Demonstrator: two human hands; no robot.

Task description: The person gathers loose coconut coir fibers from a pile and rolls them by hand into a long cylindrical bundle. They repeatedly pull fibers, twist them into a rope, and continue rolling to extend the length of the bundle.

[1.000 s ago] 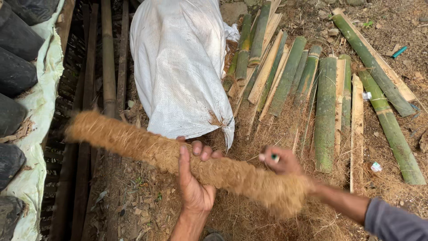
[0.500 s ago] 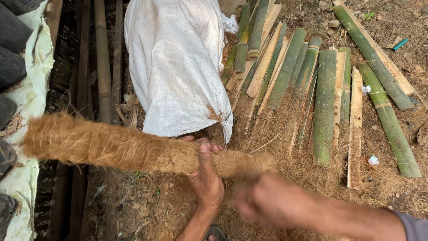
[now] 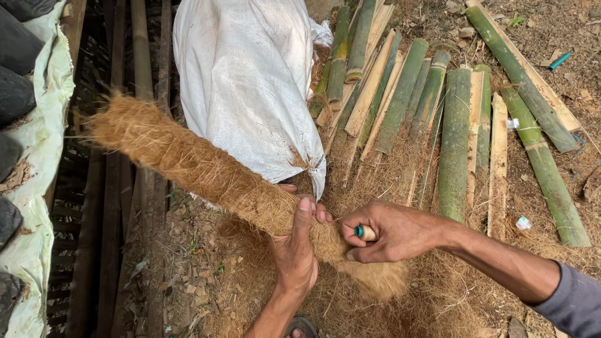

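A long roll of brown coconut fibre (image 3: 188, 166) slants from upper left down to lower right. My left hand (image 3: 297, 250) grips the roll near its lower end, thumb on top and fingers curled behind. My right hand (image 3: 388, 231) is closed around a small tool with a teal and pale handle (image 3: 363, 232), pressed against the fibre just right of my left hand. The roll's lower tip (image 3: 375, 278) hangs below my right hand.
A white woven sack (image 3: 250, 87) lies behind the roll. Split green bamboo pieces (image 3: 454, 138) lie on the ground at the right. Dark wooden slats (image 3: 141, 50) and a pale tarp (image 3: 37, 144) run along the left. Loose fibre covers the ground.
The roll's far end swung up and to the right. My right hand came back from the lower foreground and now presses the small tool against the fibre beside my left hand.
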